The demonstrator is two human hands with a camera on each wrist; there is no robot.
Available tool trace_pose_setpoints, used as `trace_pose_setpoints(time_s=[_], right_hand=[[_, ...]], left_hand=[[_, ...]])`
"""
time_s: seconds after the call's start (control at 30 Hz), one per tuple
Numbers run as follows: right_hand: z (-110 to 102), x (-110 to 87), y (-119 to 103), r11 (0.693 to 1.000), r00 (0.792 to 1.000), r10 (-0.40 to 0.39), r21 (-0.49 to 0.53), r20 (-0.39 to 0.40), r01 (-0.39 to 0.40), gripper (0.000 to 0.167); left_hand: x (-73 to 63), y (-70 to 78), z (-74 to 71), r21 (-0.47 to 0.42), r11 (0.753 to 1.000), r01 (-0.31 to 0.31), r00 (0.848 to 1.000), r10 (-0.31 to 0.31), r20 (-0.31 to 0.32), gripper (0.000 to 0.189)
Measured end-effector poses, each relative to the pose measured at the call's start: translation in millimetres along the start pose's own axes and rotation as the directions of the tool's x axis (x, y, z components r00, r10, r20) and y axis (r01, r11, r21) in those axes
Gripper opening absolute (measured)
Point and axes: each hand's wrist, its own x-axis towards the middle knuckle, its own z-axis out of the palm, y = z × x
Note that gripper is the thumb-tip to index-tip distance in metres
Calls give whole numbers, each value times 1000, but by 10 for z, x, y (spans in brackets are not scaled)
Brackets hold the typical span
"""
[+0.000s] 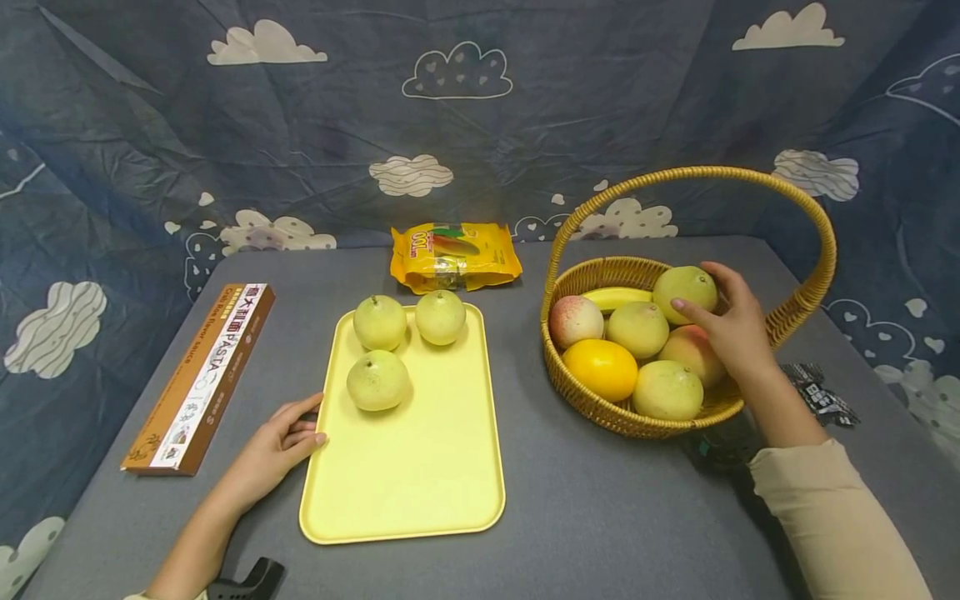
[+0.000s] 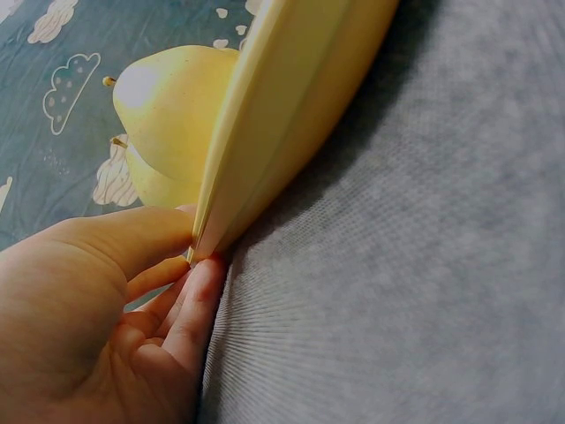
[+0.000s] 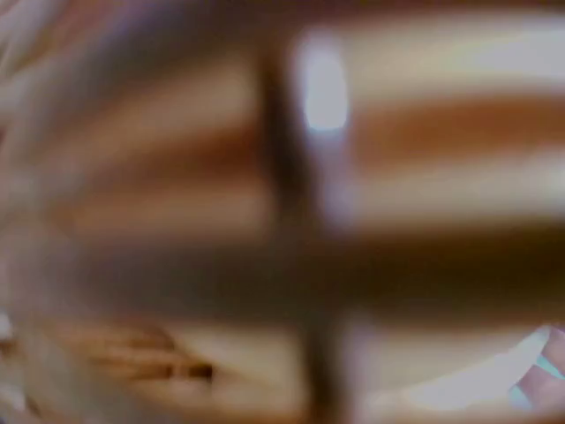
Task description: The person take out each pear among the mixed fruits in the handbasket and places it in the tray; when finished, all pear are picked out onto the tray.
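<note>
My left hand (image 1: 279, 450) pinches the left rim of a yellow tray (image 1: 435, 475), thumb above and fingers below, as the left wrist view shows. Three round yellow-green pears (image 1: 378, 381) stand on the far left part of the tray. At the right, my right hand (image 1: 733, 321) grips another yellow-green pear (image 1: 684, 293) between thumb and fingers, at the top of the fruit heap in a wicker basket (image 1: 577, 408). Around it lie more pears (image 1: 667, 390), peaches (image 1: 576, 321), a banana (image 1: 615, 297) and a smooth yellow fruit (image 1: 600, 369). The right wrist view is mostly blurred basket weave.
The basket's tall handle (image 1: 693, 172) arches over the fruit and the right hand. A yellow snack bag (image 1: 456, 257) lies behind the tray. To the left is a pasta box (image 1: 198, 379). A black packet (image 1: 817, 396) lies right of the basket, partly behind the right forearm.
</note>
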Motion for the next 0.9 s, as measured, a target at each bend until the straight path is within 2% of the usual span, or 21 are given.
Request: trace_pose_setpoints(time_s=[0.17, 0.43, 0.53, 0.9], right_hand=[[-6, 31, 13, 999, 1000, 8, -42, 20, -7, 72], [-23, 81, 41, 1000, 996, 22, -11, 86, -22, 77], [-23, 84, 38, 1000, 996, 22, -18, 86, -21, 78], [-25, -2, -41, 999, 998, -6, -40, -64, 4, 72]], left_hand=[[-7, 9, -1, -4, 1000, 1, 1000, -1, 1, 57], [-7, 10, 6, -8, 1000, -9, 1000, 9, -1, 57], [-6, 7, 4, -10, 1000, -3, 1000, 3, 1, 57], [8, -23, 0, -6, 1000, 14, 1000, -14, 3, 58]])
